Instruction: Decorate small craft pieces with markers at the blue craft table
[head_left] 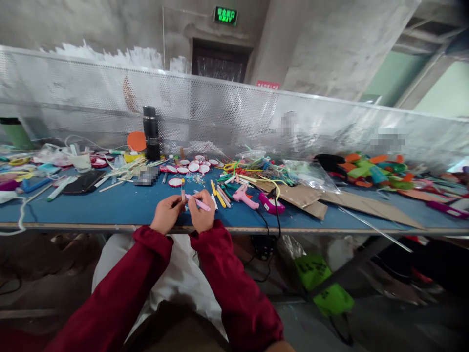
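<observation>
Close to the table's front edge, my left hand pinches a small upright stick with an orange-yellow top end. My right hand is closed round a pale pink marker, whose tip points left and is close to the stick; whether they touch I cannot tell. A round white disc with a red rim lies just beyond my left hand. Right of my right hand are yellow markers and other pale markers.
A pink glue gun and a purple device lie to the right, with cables. Brown cardboard is farther right. A black bottle stands at the back, and a dark phone lies left. A perforated metal screen borders the table.
</observation>
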`<act>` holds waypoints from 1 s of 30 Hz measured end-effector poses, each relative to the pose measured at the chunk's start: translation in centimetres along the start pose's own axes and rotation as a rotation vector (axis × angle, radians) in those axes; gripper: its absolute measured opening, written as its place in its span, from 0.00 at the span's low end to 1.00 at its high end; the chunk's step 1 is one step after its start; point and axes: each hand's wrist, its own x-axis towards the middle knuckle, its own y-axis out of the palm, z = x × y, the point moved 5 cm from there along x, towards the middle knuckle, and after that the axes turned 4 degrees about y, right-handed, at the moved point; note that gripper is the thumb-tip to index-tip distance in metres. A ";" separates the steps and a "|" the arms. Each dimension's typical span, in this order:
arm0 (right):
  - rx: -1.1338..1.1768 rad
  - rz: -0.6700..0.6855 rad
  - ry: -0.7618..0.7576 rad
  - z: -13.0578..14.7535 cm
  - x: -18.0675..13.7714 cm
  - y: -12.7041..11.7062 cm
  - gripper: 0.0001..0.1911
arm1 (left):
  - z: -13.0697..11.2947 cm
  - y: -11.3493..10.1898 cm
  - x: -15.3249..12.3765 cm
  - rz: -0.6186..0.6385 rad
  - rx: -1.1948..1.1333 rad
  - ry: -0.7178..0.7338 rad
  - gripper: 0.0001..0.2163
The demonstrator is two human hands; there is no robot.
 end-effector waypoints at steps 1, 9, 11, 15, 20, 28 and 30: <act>0.000 -0.031 0.005 0.0 0.0 -0.2 0.07 | 0.0 0.0 0.0 -0.006 0.009 -0.006 0.13; 0.043 0.012 0.003 -0.1 -0.1 0.0 0.07 | 0.1 0.1 0.0 0.020 0.012 -0.001 0.13; 0.033 0.025 -0.006 0.1 -0.2 0.0 0.08 | 0.2 0.2 0.0 0.023 0.009 0.006 0.13; 0.019 0.045 -0.017 0.3 -0.1 0.1 0.08 | 0.3 0.2 0.0 0.017 0.008 0.014 0.13; -0.011 0.030 -0.014 0.2 -0.1 0.1 0.08 | 0.3 0.1 0.0 -0.001 0.043 0.011 0.13; 0.046 -0.001 0.003 -0.1 -0.1 -0.1 0.07 | 0.3 0.1 0.0 0.007 -0.002 -0.008 0.13; 0.041 0.019 -0.001 0.1 -0.1 0.0 0.08 | 0.3 0.1 0.0 0.010 -0.004 -0.003 0.13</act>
